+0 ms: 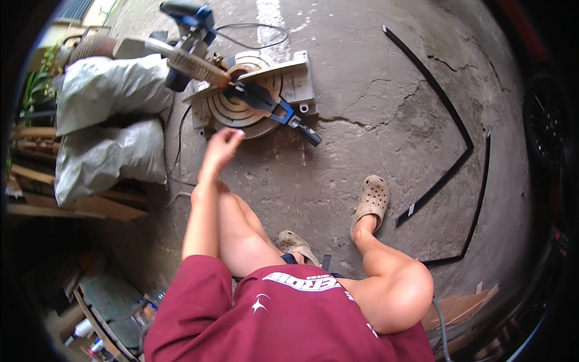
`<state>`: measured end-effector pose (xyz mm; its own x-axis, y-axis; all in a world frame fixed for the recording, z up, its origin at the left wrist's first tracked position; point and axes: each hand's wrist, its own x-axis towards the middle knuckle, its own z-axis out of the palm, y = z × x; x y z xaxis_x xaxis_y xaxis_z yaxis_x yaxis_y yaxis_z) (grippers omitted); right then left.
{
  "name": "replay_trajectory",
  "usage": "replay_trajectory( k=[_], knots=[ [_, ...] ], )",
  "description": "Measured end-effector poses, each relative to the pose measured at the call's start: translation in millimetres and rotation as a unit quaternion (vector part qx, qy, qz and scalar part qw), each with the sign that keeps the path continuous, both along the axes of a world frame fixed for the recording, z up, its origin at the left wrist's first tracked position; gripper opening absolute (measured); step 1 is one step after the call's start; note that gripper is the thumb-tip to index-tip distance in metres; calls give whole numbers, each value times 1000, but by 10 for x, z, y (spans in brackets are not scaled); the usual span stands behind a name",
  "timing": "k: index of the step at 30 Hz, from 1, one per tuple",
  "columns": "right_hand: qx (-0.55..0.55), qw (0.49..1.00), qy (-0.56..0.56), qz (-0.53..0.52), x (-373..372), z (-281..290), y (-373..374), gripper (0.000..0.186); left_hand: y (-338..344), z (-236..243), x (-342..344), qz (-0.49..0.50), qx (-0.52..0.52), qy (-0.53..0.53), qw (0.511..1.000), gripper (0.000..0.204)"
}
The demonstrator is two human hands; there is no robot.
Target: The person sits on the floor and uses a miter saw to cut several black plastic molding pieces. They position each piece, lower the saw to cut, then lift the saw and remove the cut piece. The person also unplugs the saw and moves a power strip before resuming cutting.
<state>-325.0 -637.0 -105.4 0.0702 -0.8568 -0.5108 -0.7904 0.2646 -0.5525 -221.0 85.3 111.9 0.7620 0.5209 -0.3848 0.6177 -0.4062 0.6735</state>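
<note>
My left hand [224, 146] reaches forward in front of a blue and silver mitre saw [260, 99] on the concrete floor. Its fingers are curled, thumb and forefinger close together at the front edge of the saw's round turntable [241, 119]; whether they hold something small or touch the saw, I cannot make out. The saw's black handle [310, 135] points toward the right, beyond my hand. My right hand is not in view.
Two pale woven sacks [108, 160] lie on wood scraps at left. Black bent strips [434, 78] lie on the cracked floor [338, 90] at right, near a wheel [543, 120]. A cable [253, 27] loops behind the saw; clutter [111, 317] sits lower left.
</note>
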Motion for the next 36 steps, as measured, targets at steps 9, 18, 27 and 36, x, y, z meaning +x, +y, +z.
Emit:
replay_trajectory(
  k=[9, 18, 27, 36],
  knots=[
    [-241, 901, 3, 362, 701, 309, 173, 34, 1788, -468, -889, 95, 83, 176, 976, 56],
    [284, 623, -150, 713, 3296, 637, 4130, 60, 863, -244, -1001, -121, -46, 315, 940, 50],
    [306, 666, -221, 643, 3564, 255, 5613, 93, 970, -413, -1509, 90, 48, 191, 976, 49],
    [244, 618, -218, 715, 5195, -9, 5847, 62, 1229, -1115, -1240, 269, 126, 66, 953, 52]
  ],
)
